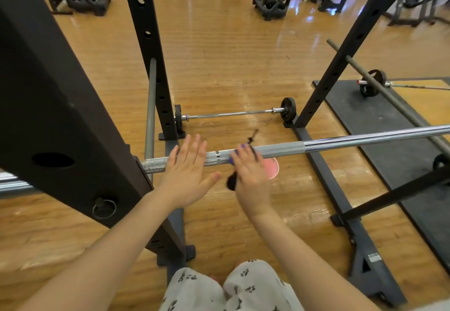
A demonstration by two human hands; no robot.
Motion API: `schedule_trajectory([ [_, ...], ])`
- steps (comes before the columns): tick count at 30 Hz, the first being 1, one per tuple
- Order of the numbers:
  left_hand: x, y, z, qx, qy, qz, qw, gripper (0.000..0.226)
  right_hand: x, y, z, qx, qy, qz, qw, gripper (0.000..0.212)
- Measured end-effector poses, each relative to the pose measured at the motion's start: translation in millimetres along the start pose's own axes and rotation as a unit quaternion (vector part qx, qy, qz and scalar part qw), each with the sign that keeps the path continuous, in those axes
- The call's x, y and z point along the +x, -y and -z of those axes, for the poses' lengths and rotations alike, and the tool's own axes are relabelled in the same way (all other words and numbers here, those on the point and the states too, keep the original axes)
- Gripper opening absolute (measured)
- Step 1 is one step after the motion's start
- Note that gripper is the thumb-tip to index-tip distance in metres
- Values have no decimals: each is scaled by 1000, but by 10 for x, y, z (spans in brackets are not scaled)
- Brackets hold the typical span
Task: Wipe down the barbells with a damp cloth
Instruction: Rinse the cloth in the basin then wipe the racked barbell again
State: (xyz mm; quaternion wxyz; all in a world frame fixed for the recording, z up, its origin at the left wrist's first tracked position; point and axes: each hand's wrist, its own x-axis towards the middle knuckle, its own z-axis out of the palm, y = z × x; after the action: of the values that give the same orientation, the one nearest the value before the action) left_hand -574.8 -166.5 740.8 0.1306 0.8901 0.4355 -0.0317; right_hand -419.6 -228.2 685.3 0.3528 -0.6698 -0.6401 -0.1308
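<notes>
Left hand [187, 174] flat and released, fingers straight, hovering over or lightly touching the knurled part of the racked barbell [341, 143]; contact cannot be told. Right hand [250, 179] just beside it on the same shaft, laid over a dark cloth [232, 181] with purple showing at the fingertips; the fingers appear to press or lightly grasp the cloth against the bar, though the grip itself is hidden beneath the hand. The barbell runs across the view, resting in the dark rack upright [63, 116] at the left. A pink bowl [271, 168], presumably holding water, sits on the wooden floor [219, 55] below the bar, partly hidden by the right hand. Progress, as a judgement: wiping of this bar is under way near its left end, with the long polished stretch to the right apparently left to do. Count: three barbells visible, namely the racked one, a short loaded barbell [233, 113] on the floor beyond, and another loaded bar [372, 83] on the black mat [389, 145]; one cloth; one bowl; two hands.
</notes>
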Motion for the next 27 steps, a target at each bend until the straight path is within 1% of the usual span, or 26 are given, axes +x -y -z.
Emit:
schedule_trajectory([
  [2,-29,-7,-13,14,-11,0,1000,100,-8,96,-49,14,41,59,997,35],
  [3,-37,-7,-22,26,-17,-2,1000,96,-22,25,-24,11,52,78,995,36],
  [5,-51,0,-31,41,-19,-7,999,94,-48,-250,106,-9,55,82,995,37],
  [7,-54,4,-31,43,-17,-6,999,94,-96,-586,275,-42,32,33,998,36],
  [9,-53,0,-32,49,-19,-5,999,95,-119,-837,410,-68,0,-52,996,37],
  [11,-50,-3,-38,50,-22,-4,998,95,-109,-890,410,-74,-28,-135,988,41],
  [13,-50,-2,-50,50,-24,-1,998,94,-81,-776,318,-73,-53,-164,982,38],
  [15,-52,-5,-58,47,-27,3,999,93,-41,-535,178,-47,-58,-149,986,38],
  [18,-45,-20,-63,43,-33,5,999,92,2,-140,41,-12,-3,-47,999,36],
  [20,-40,-28,-60,40,-35,4,999,92,19,-146,78,-7,28,19,999,35],
  [21,-43,-29,-56,38,-34,3,999,93,26,-242,140,-16,40,34,999,36],
  [23,-45,-22,-58,36,-33,3,999,93,-18,-537,290,-48,41,20,998,37],
  [25,-50,-23,-63,34,-38,5,999,93,-62,-816,449,-81,29,-38,996,38],
  [27,-50,-27,-78,41,-41,9,998,93,-75,-907,477,-89,2,-98,991,39],
])
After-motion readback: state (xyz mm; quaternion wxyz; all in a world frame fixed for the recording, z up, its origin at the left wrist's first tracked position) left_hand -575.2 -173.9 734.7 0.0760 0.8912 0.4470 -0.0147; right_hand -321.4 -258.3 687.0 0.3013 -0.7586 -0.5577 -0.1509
